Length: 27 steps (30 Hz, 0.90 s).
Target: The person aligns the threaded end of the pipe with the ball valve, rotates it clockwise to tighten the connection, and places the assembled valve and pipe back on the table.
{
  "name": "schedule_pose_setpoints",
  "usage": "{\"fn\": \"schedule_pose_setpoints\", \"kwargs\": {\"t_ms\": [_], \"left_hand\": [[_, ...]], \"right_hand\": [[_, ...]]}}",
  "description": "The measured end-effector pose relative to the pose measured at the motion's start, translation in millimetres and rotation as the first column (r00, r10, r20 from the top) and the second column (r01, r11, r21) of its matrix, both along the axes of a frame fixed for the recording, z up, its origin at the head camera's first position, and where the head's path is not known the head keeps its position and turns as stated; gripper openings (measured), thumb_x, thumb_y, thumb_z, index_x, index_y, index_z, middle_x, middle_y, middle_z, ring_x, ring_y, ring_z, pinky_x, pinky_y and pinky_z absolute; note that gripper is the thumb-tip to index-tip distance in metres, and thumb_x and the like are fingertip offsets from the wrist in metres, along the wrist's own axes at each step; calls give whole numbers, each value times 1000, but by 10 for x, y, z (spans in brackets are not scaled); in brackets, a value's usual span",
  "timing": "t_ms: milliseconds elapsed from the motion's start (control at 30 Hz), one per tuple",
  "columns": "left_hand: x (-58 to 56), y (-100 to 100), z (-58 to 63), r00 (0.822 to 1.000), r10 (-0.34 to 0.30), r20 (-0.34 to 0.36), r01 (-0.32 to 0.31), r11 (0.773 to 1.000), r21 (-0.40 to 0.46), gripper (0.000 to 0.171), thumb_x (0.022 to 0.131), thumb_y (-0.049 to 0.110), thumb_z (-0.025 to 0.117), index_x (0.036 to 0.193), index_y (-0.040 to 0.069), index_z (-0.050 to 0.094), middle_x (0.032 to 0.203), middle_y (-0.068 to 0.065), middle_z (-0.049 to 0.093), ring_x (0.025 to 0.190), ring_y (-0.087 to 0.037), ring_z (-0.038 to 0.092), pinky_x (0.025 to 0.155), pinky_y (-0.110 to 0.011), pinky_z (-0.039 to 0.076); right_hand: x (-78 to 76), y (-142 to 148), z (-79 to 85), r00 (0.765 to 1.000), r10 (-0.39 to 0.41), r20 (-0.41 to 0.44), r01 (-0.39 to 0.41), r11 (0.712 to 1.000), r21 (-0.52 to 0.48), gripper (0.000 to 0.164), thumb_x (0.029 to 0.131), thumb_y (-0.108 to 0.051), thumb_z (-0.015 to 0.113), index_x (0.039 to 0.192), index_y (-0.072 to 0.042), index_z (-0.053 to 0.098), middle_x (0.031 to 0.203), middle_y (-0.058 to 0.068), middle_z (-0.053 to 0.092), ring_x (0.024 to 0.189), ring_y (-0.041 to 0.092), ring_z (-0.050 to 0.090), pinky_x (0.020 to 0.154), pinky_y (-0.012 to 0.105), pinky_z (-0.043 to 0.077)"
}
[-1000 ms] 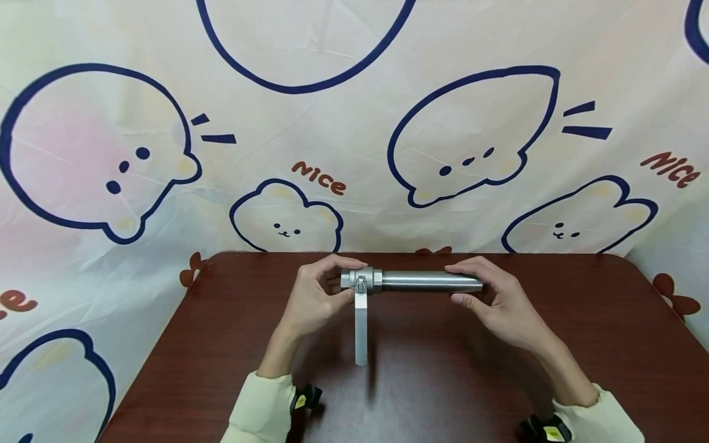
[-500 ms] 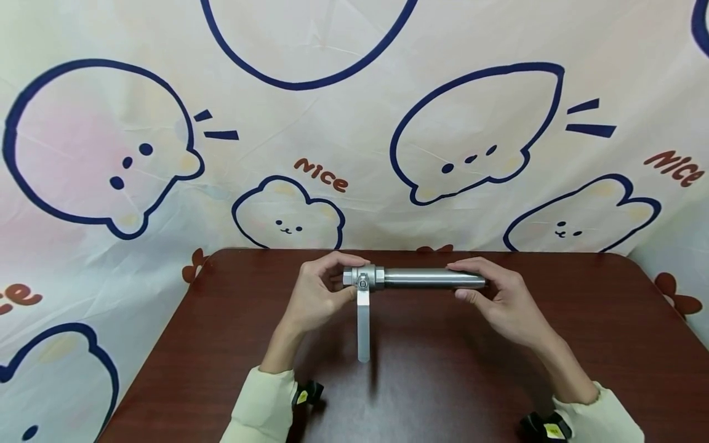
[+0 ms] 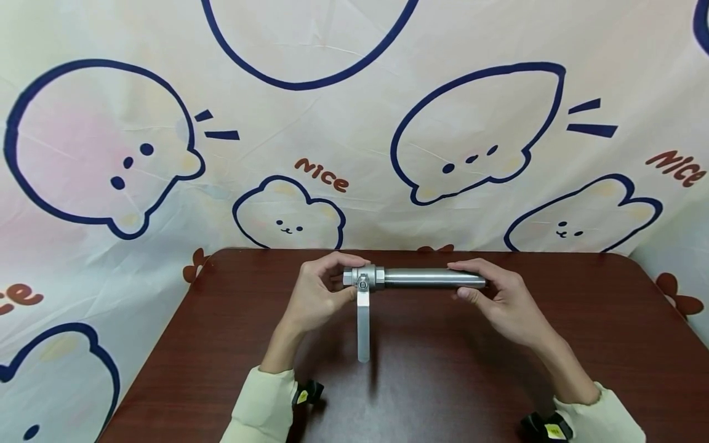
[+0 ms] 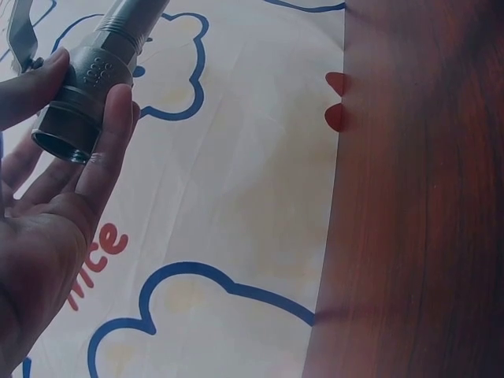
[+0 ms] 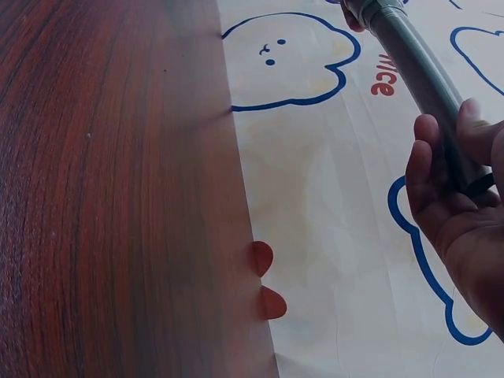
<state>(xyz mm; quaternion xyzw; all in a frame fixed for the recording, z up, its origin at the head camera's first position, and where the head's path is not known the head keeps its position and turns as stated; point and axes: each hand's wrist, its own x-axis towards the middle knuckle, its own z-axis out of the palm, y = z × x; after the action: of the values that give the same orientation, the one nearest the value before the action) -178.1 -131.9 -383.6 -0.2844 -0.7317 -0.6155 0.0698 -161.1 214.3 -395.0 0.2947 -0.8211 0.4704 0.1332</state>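
Observation:
A metal ball valve [image 3: 364,278] with a flat lever handle [image 3: 363,326] is joined to a straight steel pipe [image 3: 415,278], the two lying in one line above the table. My left hand [image 3: 316,298] pinches the valve body between thumb and fingers; in the left wrist view the open threaded end of the valve [image 4: 67,138] faces the camera. At the pipe's other end, my right hand [image 3: 501,301] holds it with thumb and fingers. The right wrist view shows those fingers around the pipe end [image 5: 465,161]. The lever points toward me.
Below the hands is a dark red-brown wooden table [image 3: 421,381]. A pale cloth [image 3: 365,123] printed with blue outlined cartoon figures hangs behind and beside it. A black wrist strap sits at each cream sleeve [image 3: 260,400].
Between one second and half a second ago the whole view shifted slightly. The right thumb has moved a little along the pipe; both hands keep their hold.

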Motion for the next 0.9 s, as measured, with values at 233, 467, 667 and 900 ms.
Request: {"fn": "schedule_pose_setpoints", "kwargs": {"t_ms": [233,467,667,900], "left_hand": [[-17,-9,-9,1000,-13,-17,13,1000,8,39,86,-13,76,122,4,77,120,-17,79,91,-23,74,79,-32,67],[-8,-12,-4,1000,-16,-10,16,1000,6,40,85,-13,77,121,4,77,120,-15,79,93,-22,74,82,-34,67],[-11,-17,-13,1000,-13,-22,13,1000,4,40,85,-13,79,121,4,77,120,-15,79,96,-18,75,85,-34,67],[-16,-26,-13,1000,-14,-25,14,1000,-1,40,85,-12,80,121,5,77,120,-13,79,99,-19,76,88,-35,67]], "right_hand": [[-5,7,-8,1000,14,21,-14,1000,-5,56,94,10,73,142,-17,66,113,2,75,88,6,76,67,21,57],[6,-1,2,999,19,43,-19,1000,-6,53,96,8,71,143,-17,66,110,10,75,88,7,77,66,25,58],[12,-1,7,998,22,54,-21,1000,-2,52,97,8,70,143,-17,65,111,5,75,87,7,77,65,24,57],[23,1,28,998,30,62,-30,1000,5,50,99,6,68,145,-13,64,112,12,75,88,8,77,66,24,56]]}}
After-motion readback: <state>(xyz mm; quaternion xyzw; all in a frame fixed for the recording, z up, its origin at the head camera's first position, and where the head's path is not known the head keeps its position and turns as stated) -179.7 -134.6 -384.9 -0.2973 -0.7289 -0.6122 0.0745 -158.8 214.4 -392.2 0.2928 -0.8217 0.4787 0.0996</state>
